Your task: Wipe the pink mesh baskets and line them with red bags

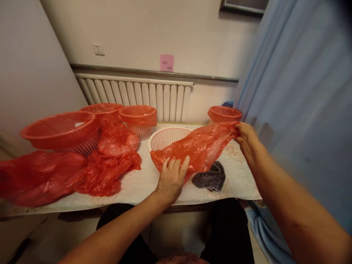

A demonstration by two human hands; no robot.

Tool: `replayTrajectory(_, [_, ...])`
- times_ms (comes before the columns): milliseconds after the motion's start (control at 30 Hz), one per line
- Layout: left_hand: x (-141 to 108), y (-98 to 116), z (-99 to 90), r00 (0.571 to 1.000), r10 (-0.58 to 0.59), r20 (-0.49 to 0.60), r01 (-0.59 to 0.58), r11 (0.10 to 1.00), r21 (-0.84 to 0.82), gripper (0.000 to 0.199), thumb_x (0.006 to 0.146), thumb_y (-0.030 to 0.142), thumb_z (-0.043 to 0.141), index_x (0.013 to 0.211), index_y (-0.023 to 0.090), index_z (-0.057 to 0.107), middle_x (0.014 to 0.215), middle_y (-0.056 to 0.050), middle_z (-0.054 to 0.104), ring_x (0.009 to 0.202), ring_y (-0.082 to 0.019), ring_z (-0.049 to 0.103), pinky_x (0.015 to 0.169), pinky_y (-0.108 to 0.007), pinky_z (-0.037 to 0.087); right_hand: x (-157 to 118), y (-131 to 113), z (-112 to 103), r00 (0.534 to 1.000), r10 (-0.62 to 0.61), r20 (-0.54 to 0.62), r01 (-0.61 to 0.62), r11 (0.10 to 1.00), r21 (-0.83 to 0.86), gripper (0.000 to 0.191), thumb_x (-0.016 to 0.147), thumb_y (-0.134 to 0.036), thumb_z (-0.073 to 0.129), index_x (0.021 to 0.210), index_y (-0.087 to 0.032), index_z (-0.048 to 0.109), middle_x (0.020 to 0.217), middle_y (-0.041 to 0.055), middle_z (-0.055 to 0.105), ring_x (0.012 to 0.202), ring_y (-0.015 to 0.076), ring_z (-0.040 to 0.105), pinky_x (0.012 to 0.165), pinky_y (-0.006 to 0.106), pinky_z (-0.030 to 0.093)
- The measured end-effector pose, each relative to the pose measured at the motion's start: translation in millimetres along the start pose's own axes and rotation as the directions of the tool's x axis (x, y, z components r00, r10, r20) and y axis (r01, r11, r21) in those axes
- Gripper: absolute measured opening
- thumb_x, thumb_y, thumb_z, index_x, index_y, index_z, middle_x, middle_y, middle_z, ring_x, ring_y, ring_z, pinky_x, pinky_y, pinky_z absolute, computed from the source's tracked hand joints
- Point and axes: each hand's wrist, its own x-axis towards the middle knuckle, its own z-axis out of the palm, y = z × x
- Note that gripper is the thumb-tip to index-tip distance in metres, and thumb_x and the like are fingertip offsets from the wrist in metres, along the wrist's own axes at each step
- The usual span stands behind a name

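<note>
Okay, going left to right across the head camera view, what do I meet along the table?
Large red-lined basket → red-lined basket by the middle of the radiator → pale basket → dark crumpled cloth → right hand, gripping one end of the red bag.

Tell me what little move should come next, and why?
Maybe the right hand should draw the red bag over the white basket: it covers the front, leaving the back rim bare, while the basket near the radiator has red plastic over its rim.
</note>
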Motion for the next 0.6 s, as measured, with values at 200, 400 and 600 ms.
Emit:
replayTrajectory(200, [21.5,-27.7,-13.6,0.968,-0.091,0.233,0.157,0.947,-0.281,0.024,0.079,0.004,0.046,0.090,0.016,0.064,0.084,-0.006,0.067,0.083,-0.021,0.060,0.075,-0.033,0.048,-2.5,-0.5,0.5,1.000,-0.006,0.010,0.006,1.000,-0.004,0.022,0.057,0.003,0.046,0.067,-0.014,0.054,0.054,-0.0014,0.059,0.044,0.0106,0.055,0.044,0.021,0.049])
replayTrajectory(400, [40.0,-48.1,-23.0,0.930,-0.196,0.312,0.314,0.862,-0.397,0.020,0.076,0.006,0.045,0.077,0.019,0.060,0.076,-0.001,0.066,0.076,-0.017,0.061,0.068,-0.026,0.043,-7.5,0.9,4.4,1.000,-0.013,0.025,0.013,1.000,-0.013,0.023,0.056,0.004,0.046,0.066,-0.015,0.055,0.056,-0.0010,0.060,0.047,0.0106,0.056,0.046,0.021,0.049])
replayTrajectory(600, [84.3,-85.3,-22.5,0.868,-0.457,0.195,0.488,0.859,-0.158,0.021,0.079,0.010,0.045,0.091,0.018,0.059,0.087,-0.007,0.067,0.083,-0.021,0.061,0.073,-0.030,0.044,-11.2,-0.1,13.2,0.998,-0.052,0.024,0.053,0.998,-0.040,0.021,0.057,0.002,0.047,0.066,-0.014,0.057,0.052,-0.0032,0.056,0.041,0.0083,0.050,0.042,0.019,0.045])
